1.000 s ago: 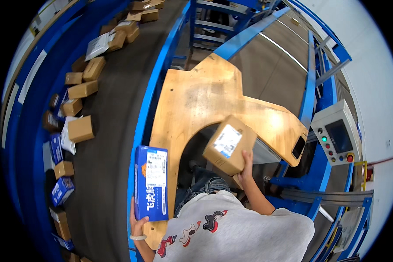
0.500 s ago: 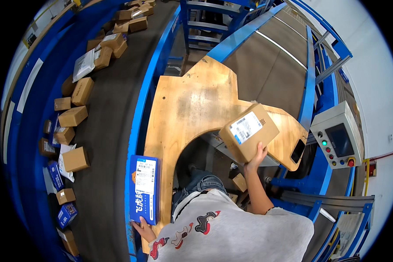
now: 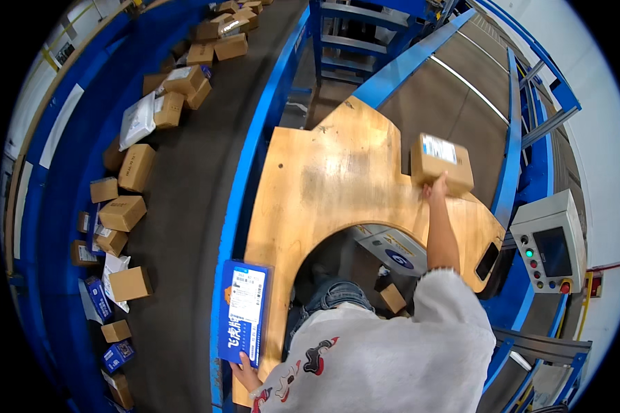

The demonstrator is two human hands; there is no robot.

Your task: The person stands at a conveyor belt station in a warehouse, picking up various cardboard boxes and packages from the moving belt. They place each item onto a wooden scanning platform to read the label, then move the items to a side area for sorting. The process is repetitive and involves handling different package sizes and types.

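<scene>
My right arm stretches forward and my right hand [image 3: 435, 189] grips the near side of a brown cardboard box [image 3: 455, 164]. A white label faces up on that box, which is over the far edge of the wooden worktop [image 3: 337, 158], where the right-hand conveyor [image 3: 451, 89] begins. Whether the box touches the belt, I cannot tell. On the left, my left hand [image 3: 246, 375] holds the near end of a flat blue box [image 3: 233, 337] bearing a white label. That box lies across the worktop's left edge and the blue rail [image 3: 244, 175].
Several cartons and white mailing bags [image 3: 138, 120] line the far side of the left conveyor [image 3: 179, 206]. A black phone [image 3: 487, 261] lies on the worktop's right end, near a control panel [image 3: 550, 241] with buttons. A small carton [image 3: 393, 298] sits below the worktop's cutout.
My right hand has carried the cardboard box forward and right, from above the worktop's cutout to the right-hand conveyor's near end. My left hand stays on the blue box.
</scene>
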